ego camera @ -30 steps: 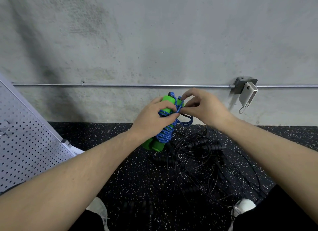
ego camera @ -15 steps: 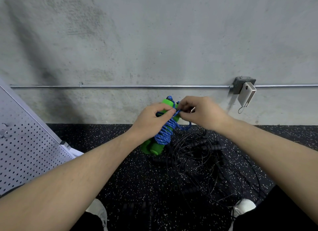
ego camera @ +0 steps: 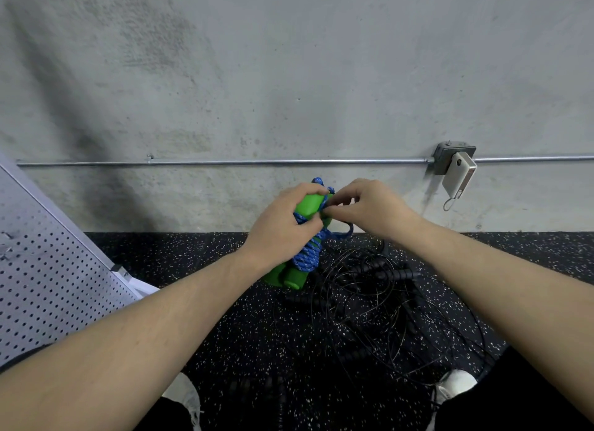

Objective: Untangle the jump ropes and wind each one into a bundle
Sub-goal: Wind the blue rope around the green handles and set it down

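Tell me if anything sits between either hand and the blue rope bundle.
Nothing visible does. The left hand grips the green handles wrapped in blue rope, and the right hand pinches the rope's end near the top.

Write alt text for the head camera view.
The left hand grips a green-handled jump rope wound in blue cord while the right hand pinches its loose end. Tangled black ropes lie on the speckled floor below.

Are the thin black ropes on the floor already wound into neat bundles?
No, the black ropes lie in a loose tangle on the speckled floor, below the hands.
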Available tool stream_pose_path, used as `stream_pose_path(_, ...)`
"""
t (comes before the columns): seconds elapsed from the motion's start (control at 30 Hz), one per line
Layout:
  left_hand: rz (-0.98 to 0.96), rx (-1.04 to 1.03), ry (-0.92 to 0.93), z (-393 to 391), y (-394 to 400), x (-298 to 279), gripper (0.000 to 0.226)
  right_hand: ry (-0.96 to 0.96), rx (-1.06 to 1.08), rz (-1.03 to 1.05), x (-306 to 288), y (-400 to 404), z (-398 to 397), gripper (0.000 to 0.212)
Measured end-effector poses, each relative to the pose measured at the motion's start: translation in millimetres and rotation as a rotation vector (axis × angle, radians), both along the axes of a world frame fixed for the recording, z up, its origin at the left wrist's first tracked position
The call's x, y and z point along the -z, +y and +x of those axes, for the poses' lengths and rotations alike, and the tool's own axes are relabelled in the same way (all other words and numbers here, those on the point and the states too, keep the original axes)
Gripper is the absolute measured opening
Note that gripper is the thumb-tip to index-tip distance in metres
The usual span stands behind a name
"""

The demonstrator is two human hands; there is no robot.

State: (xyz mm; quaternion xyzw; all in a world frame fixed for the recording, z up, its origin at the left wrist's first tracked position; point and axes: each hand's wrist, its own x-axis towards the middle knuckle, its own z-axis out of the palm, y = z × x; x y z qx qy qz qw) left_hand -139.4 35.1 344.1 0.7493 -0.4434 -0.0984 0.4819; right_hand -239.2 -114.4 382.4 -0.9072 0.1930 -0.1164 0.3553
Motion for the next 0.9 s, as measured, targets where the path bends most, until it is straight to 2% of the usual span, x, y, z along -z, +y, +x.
stream_pose_path(0.07, 0.018, 0.018, -0.014, -1, 0, 3, 0.038, 0.062, -0.006, -0.006, 0, 1, -1, 0.003)
stream_pose_path(0.13, 0.016, 0.006, 0.037, -3, 0, 2, 0.042, 0.043, 0.019, 0.064, 3, 3, -2, 0.003)
stream_pose_path(0.23, 0.01, -0.024, 0.15, -1, -2, -1, 0.05, -0.113, 0.079, 0.368, 6, 4, -3, 0.008)
stream_pose_path(0.3, 0.043, -0.006, 0.155, 2, -2, -2, 0.053, -0.163, 0.069, 0.483, 5, 4, -3, 0.01)
stream_pose_path(0.53, 0.266, 0.113, 0.079, -2, -2, 5, 0.074, -0.184, 0.051, 0.596, 0, 5, -3, 0.003)
stream_pose_path(0.63, 0.271, 0.105, 0.045, -5, -5, 5, 0.075, -0.177, 0.139, 0.64, 1, 1, 1, 0.005)
stream_pose_path(0.8, 0.337, 0.129, 0.018, -6, -9, 7, 0.084, -0.282, 0.314, 0.812, 2, -11, 6, 0.005)
stream_pose_path(0.9, 0.317, 0.059, 0.048, -3, -3, 10, 0.08, -0.232, 0.344, 0.871, 3, -18, 5, 0.002)
